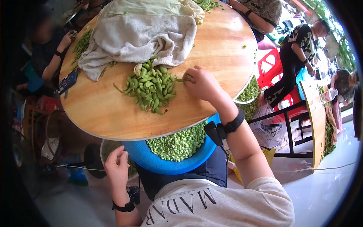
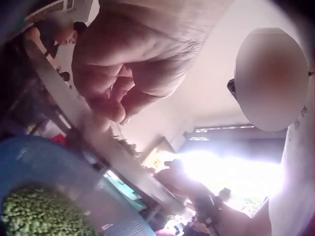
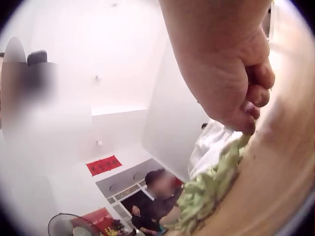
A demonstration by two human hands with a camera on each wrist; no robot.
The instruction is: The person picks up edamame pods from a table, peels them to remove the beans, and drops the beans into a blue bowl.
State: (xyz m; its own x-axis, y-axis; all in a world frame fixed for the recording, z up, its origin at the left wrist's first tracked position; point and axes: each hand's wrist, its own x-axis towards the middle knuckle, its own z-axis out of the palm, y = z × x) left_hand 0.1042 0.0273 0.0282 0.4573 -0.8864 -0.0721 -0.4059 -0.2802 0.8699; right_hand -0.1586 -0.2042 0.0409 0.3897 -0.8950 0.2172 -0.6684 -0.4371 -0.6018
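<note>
A pile of green pods (image 1: 151, 87) lies on the round wooden table (image 1: 215, 41). At its right side my right hand (image 1: 206, 86) pinches a pod (image 1: 180, 80) between thumb and fingers; the right wrist view shows this hand (image 3: 226, 69) low over the wood, beside the pods (image 3: 209, 189). Below the table edge, a blue bowl (image 1: 166, 167) full of shelled beans (image 1: 177, 143) rests on the lap. My left hand (image 1: 116, 168) hangs in the air left of the bowl, fingers loosely curled, nothing visible in it; the left wrist view shows its curled fingers (image 2: 115, 105) above the bowl (image 2: 59, 162).
A grey-white cloth (image 1: 147, 39) covers part of the table behind the pods. A phone (image 1: 68, 81) lies at the left edge, near more greenery (image 1: 82, 47). People sit or stand around the table. Red chairs (image 1: 270, 68) and another table (image 1: 315, 125) are at the right.
</note>
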